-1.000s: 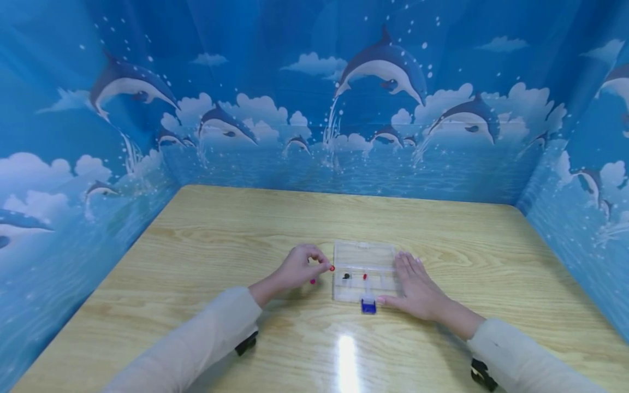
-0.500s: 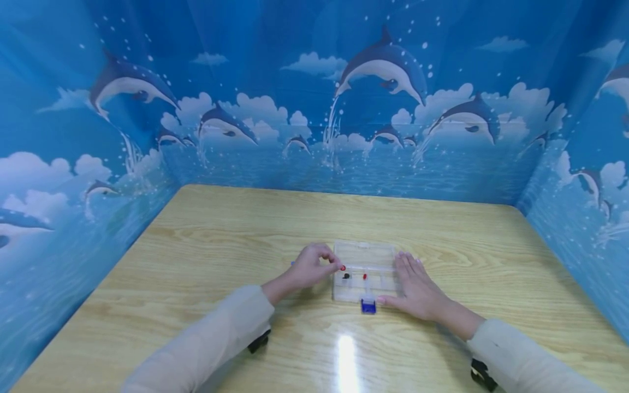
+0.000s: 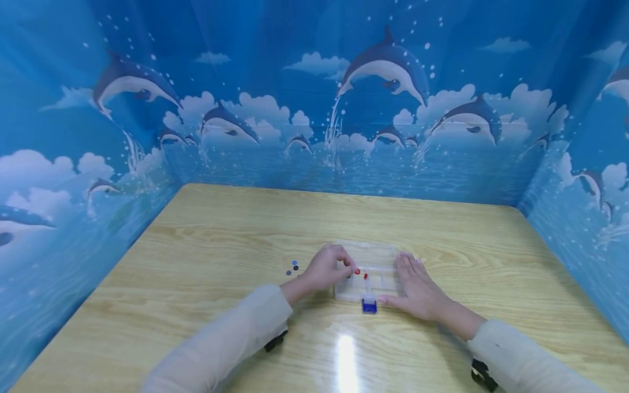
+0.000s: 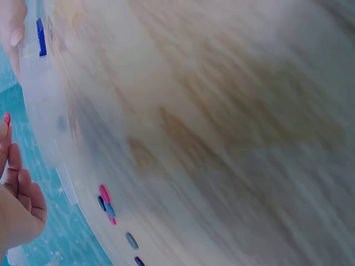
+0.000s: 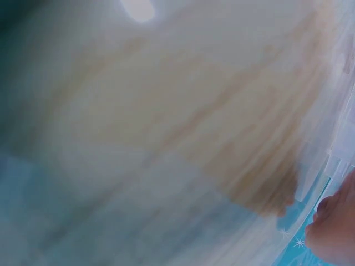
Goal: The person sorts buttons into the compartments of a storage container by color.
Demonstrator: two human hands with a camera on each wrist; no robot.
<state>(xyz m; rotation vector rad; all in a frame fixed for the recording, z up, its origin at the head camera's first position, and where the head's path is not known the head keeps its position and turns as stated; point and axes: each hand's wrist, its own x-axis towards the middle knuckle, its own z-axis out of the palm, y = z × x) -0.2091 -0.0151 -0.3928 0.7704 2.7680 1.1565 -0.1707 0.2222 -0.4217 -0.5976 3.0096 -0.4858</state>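
Observation:
My left hand (image 3: 328, 268) pinches a small red button (image 3: 357, 271) between thumb and fingertip, over a compartment of the clear plastic box (image 3: 344, 293). In the left wrist view the same red button (image 4: 6, 118) shows at the fingertips. The box lies with its clear lid (image 3: 366, 250) swung back and a blue latch (image 3: 369, 307) at the front. Inside are another red button (image 3: 366, 276) and a dark one, mostly hidden by my left fingers. With fingers stretched out, my right hand (image 3: 420, 289) rests along the box's right side, thumb near the latch.
Left of the box, partly behind my left wrist, loose buttons lie on the wooden table (image 3: 236, 234), including a blue button (image 3: 295, 263). The left wrist view shows a pink button (image 4: 105, 193) among several others. A dolphin-print curtain (image 3: 314, 109) surrounds the table.
My left hand has moved right with the red button, from beside the box to over its compartments, uncovering loose buttons on the table. My right hand has stayed put.

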